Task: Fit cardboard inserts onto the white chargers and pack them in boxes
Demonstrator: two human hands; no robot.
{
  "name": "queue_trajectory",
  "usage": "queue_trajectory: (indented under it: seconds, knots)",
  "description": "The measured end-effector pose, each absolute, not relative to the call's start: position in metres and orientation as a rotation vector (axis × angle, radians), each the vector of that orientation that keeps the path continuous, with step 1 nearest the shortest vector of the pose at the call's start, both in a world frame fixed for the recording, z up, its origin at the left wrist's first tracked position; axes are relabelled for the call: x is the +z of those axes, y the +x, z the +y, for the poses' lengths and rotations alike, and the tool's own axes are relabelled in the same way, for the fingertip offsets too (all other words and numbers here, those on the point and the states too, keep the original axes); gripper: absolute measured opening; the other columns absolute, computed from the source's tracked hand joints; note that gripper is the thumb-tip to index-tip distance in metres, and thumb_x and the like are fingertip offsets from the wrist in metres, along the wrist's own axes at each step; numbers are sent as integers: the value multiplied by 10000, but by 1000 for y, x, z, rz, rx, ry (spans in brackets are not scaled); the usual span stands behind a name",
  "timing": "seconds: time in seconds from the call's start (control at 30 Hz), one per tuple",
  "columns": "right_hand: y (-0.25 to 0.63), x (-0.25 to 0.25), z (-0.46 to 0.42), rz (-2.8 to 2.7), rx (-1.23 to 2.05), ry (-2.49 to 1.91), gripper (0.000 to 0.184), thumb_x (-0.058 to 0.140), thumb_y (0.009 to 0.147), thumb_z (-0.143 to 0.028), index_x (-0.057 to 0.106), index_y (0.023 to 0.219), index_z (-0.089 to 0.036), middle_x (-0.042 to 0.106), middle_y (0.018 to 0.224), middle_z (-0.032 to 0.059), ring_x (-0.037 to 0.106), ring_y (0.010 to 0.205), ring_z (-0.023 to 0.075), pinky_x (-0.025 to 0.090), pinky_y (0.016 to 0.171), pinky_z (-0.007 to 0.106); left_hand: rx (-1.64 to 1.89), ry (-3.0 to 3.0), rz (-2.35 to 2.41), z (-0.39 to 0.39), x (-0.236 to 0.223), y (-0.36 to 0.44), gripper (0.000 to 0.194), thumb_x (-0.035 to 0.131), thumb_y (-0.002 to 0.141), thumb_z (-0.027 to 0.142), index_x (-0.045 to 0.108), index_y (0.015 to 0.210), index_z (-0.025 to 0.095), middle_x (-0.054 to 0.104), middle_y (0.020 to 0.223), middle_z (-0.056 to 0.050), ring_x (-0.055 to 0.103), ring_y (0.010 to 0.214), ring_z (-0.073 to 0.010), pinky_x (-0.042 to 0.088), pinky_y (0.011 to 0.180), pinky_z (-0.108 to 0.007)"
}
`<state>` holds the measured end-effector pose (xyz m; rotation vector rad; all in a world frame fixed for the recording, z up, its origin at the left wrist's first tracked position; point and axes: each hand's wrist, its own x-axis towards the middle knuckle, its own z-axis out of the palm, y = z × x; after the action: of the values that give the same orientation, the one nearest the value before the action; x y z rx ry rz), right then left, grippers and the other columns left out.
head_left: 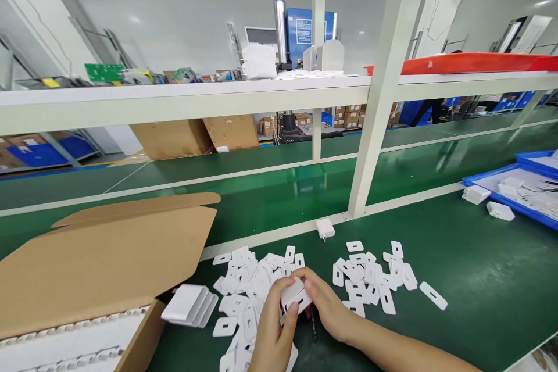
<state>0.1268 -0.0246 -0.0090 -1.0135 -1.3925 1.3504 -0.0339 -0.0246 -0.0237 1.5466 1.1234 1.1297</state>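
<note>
Both hands meet low in the middle of the view over the green surface (457,279). The left hand (272,331) and the right hand (325,308) together hold a small white plastic housing (295,296) — each grip closed on it, fingers wrapped round its sides and thumbs on top, seemingly to steady it while a piece is pressed against it. It sits just above a pile of flat white slotted plates (248,296), with a second pile (375,279) to the right, both close enough to pick from without stretching. A stack of white housings (189,305) lies beside an open cardboard box (104,261) on the left. Another white housing (325,228) rests by the frame post (379,104). A blue tray (523,197) holds more white parts at far right. A blue sign (305,29) behind carries writing too small to read.
</note>
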Motion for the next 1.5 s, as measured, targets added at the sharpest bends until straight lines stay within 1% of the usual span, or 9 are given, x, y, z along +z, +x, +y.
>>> queue_trajectory:
  seconds: [0.17,0.33,0.53,0.77,0.87,0.97,1.07,1.3,1.5]
  knots:
    - [125,-12,-23,-1343,1358,-1015,581,475,963,-798,583,1180,-270,545,851,-8,493,714,162,437,681,307,1076,1540,1048,-15,-24,-40,548,509,991,689,679,1239,230,681,1319,-146,636,1290,-330,579,1029,-463]
    - [123,-18,-21,-1278,1389,-1013,603,547,915,-820,572,1181,-279,533,785,-27,494,668,156,427,643,296,1058,1582,1130,-17,-21,-42,583,371,1046,672,699,1267,244,662,1372,-134,603,1351,-313,523,1134,-506]
    - [122,-20,-18,-1242,1416,-986,587,544,918,-816,579,1149,-277,516,725,-41,476,635,150,402,614,292,1059,1611,1167,-21,-20,-42,588,302,1073,635,702,1291,263,652,1411,-121,580,1387,-307,547,1114,-505]
    - [121,-22,-19,-1245,1424,-984,601,549,913,-819,575,1161,-273,516,739,-40,487,640,151,414,615,294,995,1673,1105,-16,-37,-50,541,338,1078,601,684,1344,280,616,1490,-107,516,1463,-306,417,1237,-568]
    - [121,-23,-21,-1303,1360,-990,577,531,940,-797,569,1147,-260,556,774,-30,528,664,153,416,643,300,1007,1740,1094,-13,-37,-51,511,398,1064,594,706,1313,271,659,1434,-120,540,1436,-334,461,1195,-589]
    - [121,-21,-24,-1358,1311,-1013,550,520,963,-770,559,1146,-252,560,764,-33,540,670,155,424,658,303,1011,1758,1064,-10,-32,-51,490,411,1067,570,705,1316,267,687,1376,-134,628,1323,-327,565,1084,-537]
    - [121,-19,-26,-1393,1265,-1060,532,500,985,-747,562,1161,-249,538,733,-40,526,665,159,437,662,305,1006,1772,1014,-9,-26,-51,507,404,1064,576,715,1300,252,698,1328,-152,671,1228,-318,607,1008,-498]
    - [120,-27,-24,-1375,1258,-1088,562,474,977,-775,568,1110,-237,539,665,-51,520,614,153,403,615,290,1068,1683,991,-13,-23,-48,507,390,1073,569,717,1266,233,709,1264,-142,682,1182,-298,605,1005,-466]
    - [121,-24,-22,-1332,1284,-1049,520,450,1007,-744,574,1079,-244,550,707,-39,516,621,153,412,622,302,992,1709,984,-16,-15,-45,469,407,1079,552,667,1329,252,672,1331,-144,647,1229,-290,564,1039,-468]
